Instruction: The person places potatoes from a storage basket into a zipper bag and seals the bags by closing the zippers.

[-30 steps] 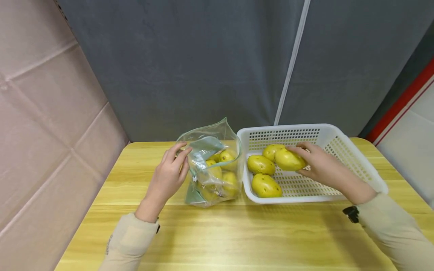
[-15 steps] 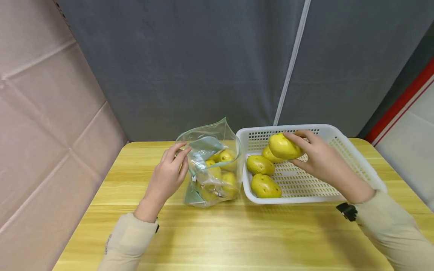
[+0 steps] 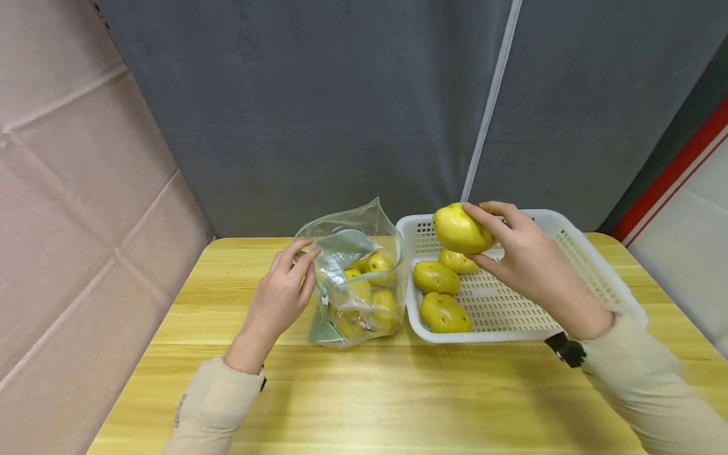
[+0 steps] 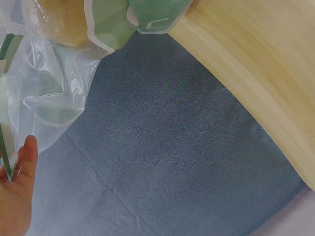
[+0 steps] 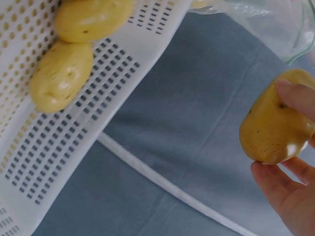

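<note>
My right hand (image 3: 529,262) holds a yellow potato (image 3: 462,230) above the far left part of the white basket (image 3: 506,337). In the right wrist view, thumb and fingers grip this potato (image 5: 275,120) from opposite sides. To the left stands a clear zip bag (image 3: 345,245) with green trim, its mouth open and several potatoes (image 3: 385,306) inside. My left hand (image 3: 279,294) is at the bag's left rim. The left wrist view shows the green-edged rim (image 4: 6,142) between its thumb and fingers.
Three potatoes (image 3: 446,313) lie in the left part of the basket, which sits close against the bag's right side. Both rest on a wooden table (image 3: 398,398). A grey curtain (image 3: 318,114) hangs behind, and a pale padded wall (image 3: 74,202) stands at the left.
My right hand has lifted the potato from among the others and moved it up and to the left. The left hand and the bag have stayed in place.
</note>
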